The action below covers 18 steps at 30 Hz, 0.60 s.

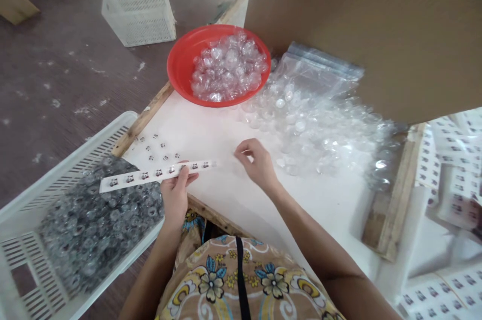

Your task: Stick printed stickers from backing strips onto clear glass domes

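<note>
My left hand (pixel 177 190) grips a long white strip of stickers (pixel 145 176) printed with a row of small dark panda-like figures, thumb on top near its right part. To the right, over the white tabletop (pixel 218 189), my right hand (pixel 258 162) is closed in a pinch. Whatever lies between its fingertips is too small to make out. Several loose small stickers (pixel 151 148) with the same print lie on the table beyond the strip. Clear round plastic pieces (pixel 316 134) are heaped beyond my right hand.
A red basin (pixel 181 71) of clear plastic pieces stands at the back. A white crate (pixel 124 122) of similar pieces is at left. Clear zip bags (pixel 312 69), a large cardboard sheet (pixel 369 19) and more sticker sheets (pixel 440 290) lie rightward. Another white crate (pixel 139 14) rests on the floor.
</note>
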Available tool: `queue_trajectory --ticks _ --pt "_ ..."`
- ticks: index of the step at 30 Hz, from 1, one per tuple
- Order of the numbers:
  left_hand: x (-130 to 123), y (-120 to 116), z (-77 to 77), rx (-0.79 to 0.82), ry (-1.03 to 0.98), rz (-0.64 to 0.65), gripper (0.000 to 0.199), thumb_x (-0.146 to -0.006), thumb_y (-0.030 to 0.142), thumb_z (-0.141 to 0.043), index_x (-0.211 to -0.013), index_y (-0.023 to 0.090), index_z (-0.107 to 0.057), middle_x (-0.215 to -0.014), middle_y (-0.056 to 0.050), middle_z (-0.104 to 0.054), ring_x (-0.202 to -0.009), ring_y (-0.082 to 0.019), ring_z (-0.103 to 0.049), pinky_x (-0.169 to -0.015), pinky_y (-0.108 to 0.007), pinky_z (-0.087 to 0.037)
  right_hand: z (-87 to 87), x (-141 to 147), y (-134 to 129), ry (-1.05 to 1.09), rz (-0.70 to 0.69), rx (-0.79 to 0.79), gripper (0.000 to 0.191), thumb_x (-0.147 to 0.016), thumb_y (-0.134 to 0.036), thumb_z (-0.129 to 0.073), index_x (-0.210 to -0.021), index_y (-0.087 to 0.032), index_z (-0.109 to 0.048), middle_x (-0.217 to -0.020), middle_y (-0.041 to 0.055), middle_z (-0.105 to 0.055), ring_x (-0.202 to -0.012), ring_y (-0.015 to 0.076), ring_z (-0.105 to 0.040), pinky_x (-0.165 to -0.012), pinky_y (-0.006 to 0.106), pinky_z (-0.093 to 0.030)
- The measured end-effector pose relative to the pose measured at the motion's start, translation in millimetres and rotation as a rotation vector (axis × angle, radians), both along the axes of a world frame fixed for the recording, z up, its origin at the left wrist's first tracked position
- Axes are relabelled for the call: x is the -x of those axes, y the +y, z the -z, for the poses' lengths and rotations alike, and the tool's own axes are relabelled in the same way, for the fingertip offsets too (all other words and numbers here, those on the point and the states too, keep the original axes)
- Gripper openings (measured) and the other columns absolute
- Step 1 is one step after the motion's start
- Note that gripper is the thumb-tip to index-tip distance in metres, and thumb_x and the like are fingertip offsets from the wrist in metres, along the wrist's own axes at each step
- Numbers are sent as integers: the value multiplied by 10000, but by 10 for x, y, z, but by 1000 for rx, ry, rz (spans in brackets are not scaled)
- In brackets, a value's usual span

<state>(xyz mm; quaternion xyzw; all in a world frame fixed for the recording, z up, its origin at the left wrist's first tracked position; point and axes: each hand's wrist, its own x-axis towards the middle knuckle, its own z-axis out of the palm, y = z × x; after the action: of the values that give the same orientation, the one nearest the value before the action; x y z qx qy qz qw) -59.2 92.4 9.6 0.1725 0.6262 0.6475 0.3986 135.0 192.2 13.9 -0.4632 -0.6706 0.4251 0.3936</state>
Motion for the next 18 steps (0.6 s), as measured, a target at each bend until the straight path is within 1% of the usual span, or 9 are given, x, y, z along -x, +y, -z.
queue_trajectory --ticks 2,3,6,8,12,18 --pt "79 -33 -16 -10 -1 -29 317 -711 381 -793 -930 161 -727 -871 -31 -726 -720 -145 -696 -734 -314 -617 21 -57 138 -20 87 131 74 -816 -264 -620 -772 -216 -585 -773 14 -625 -691 139 -569 -646 274 -476" --pt "116 -49 -25 -13 -2 -38 317 -707 375 -797 -933 164 -728 -894 -34 -727 -726 -142 -695 -727 -307 -617 39 -67 206 -43 84 188 83 -801 -273 -630 -762 -215 -585 -732 2 -620 -646 128 -549 -624 267 -460" --pt "184 -88 -40 -13 -18 -45 307 -698 361 -805 -923 166 -733 -914 -37 -726 -719 -133 -687 -705 -291 -617 102 -12 361 -111 -14 290 85 -763 -278 -646 -737 -211 -602 -697 -8 -633 -614 120 -539 -611 263 -438" --pt "195 -100 -32 -14 -36 -47 303 -689 357 -812 -911 165 -736 -905 -36 -726 -708 -131 -685 -696 -292 -617 136 75 423 -163 -58 305 69 -746 -267 -651 -727 -211 -615 -706 -9 -647 -620 119 -550 -620 262 -437" --pt "186 -101 19 -21 -78 -50 308 -670 359 -825 -894 163 -741 -916 -39 -729 -715 -139 -686 -679 -293 -617 154 221 492 -274 -85 282 20 -721 -214 -642 -714 -212 -624 -708 -18 -659 -628 117 -563 -625 253 -433" --pt "209 -97 63 5 -102 -30 316 -673 367 -824 -895 160 -737 -903 -33 -728 -698 -136 -682 -683 -304 -619 153 278 504 -384 -101 223 42 -726 -175 -616 -724 -213 -633 -714 -18 -668 -647 125 -573 -639 256 -430"
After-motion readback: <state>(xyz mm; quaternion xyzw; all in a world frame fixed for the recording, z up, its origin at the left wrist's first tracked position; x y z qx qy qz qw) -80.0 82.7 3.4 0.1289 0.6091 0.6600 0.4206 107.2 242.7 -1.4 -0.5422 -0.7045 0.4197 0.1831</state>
